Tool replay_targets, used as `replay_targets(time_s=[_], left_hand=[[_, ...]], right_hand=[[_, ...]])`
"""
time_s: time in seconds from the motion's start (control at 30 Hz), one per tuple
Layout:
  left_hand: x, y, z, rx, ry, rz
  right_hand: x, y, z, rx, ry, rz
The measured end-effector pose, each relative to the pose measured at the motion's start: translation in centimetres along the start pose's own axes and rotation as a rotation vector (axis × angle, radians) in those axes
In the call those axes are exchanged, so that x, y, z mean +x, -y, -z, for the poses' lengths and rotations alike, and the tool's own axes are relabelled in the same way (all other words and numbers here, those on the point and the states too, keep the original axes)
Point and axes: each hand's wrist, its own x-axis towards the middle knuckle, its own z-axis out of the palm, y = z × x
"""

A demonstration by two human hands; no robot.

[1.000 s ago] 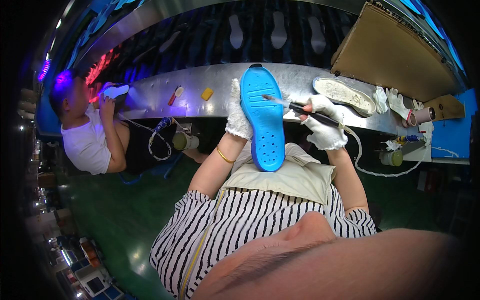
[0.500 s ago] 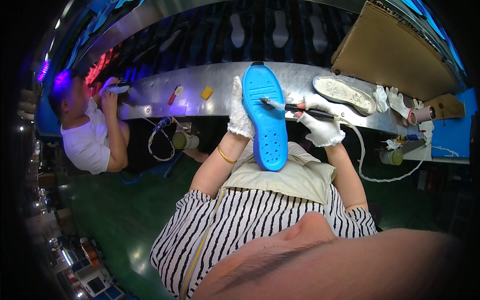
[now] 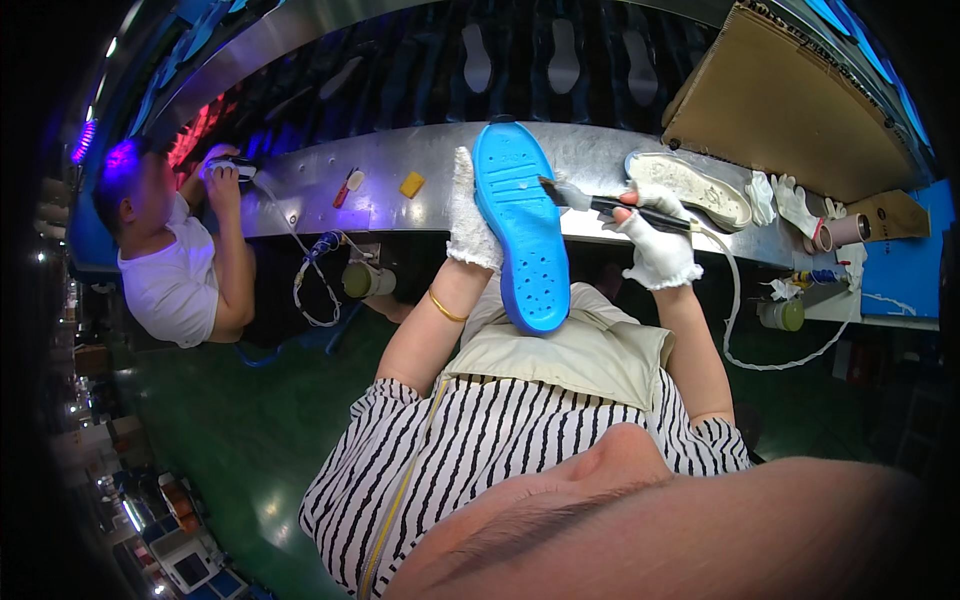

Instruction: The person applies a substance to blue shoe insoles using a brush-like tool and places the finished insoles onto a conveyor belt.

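Observation:
My left hand [image 3: 472,215], in a white knit glove, holds a blue shoe sole [image 3: 525,220] upright by its left edge, with the perforated heel end toward my body. The thumb and fingertips are partly hidden by the sole. My right hand [image 3: 658,240], gloved with bare fingertips showing, grips a black-handled brush [image 3: 620,207] that has a white hose [image 3: 735,285] running from its rear end. The brush's bristles reach the right edge of the sole, near its ridged middle; whether they touch it I cannot tell.
A pale sole [image 3: 690,188] lies on the metal bench [image 3: 400,150] at right, beside white gloves [image 3: 790,205] and a cardboard box [image 3: 780,110]. A yellow sponge [image 3: 411,184] sits at left. Beyond runs a dark conveyor [image 3: 420,70] carrying soles. A co-worker [image 3: 180,260] sits at left.
The brush has moved right, from the middle of the sole to its right edge. The sole has shifted slightly left. At left, the co-worker's hands have moved, now with a hose-fed tool.

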Motion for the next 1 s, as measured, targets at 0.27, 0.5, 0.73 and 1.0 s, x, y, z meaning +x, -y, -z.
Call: replay_targets(time_s=[0.27, 0.5, 0.73, 1.0], left_hand=[[-0.1, 0.6, -0.9, 0.056, -0.061, -0.056], [0.3, 1.1, -1.2, -0.03, -0.055, -0.079], [0.5, 0.2, -0.4, -0.048, 0.059, -0.024], [0.3, -1.0, -0.3, -0.015, 0.071, -0.093]], right_hand=[[0.1, 1.3, -2.8, -0.7, 0.108, 0.569], [0.3, 0.3, -2.1, -0.499, 0.034, 0.266], [0.8, -0.4, 0.3, -0.355, -0.086, 0.143], [0.7, 1.5, 0.8, 0.013, -0.142, 0.057]])
